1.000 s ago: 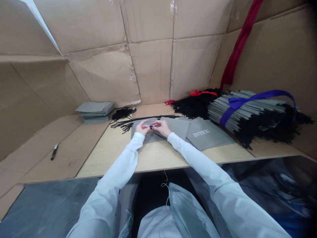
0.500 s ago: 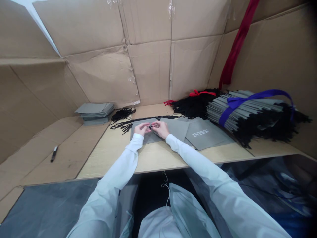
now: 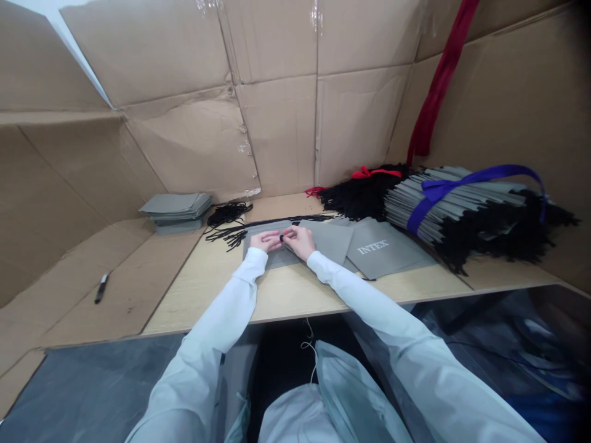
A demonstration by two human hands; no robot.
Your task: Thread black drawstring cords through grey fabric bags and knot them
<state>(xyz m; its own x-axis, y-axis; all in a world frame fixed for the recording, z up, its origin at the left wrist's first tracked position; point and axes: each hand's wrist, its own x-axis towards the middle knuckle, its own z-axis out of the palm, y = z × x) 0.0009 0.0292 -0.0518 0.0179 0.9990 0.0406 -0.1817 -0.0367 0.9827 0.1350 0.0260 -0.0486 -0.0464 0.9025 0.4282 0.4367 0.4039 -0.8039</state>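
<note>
Over a grey pouch (image 3: pixel 292 261) on the table, my left hand (image 3: pixel 265 241) and my right hand (image 3: pixel 301 241) meet fingertip to fingertip. Between them is a small black piece (image 3: pixel 281 238), which looks like a bit of bunched cord; it is too small to make out fully. Both hands are closed in a pinch on it. Right beside my right hand lie more flat grey pouches (image 3: pixel 330 239), one printed INTEX (image 3: pixel 373 247). Black cords (image 3: pixel 231 234) stretch out behind and left of my left hand.
A stack of grey pouches (image 3: pixel 178 212) and a black cord heap (image 3: pixel 228 212) stand at the back left. A marker (image 3: pixel 101 288) lies far left. Bundles tied with red ribbon (image 3: pixel 376 174) and purple ribbon (image 3: pixel 427 200) fill the right. Cardboard walls (image 3: pixel 277 129) enclose the table.
The fingers of both hands have shifted slightly around the small black piece, the left ones looking straighter. Everything else has stayed in place.
</note>
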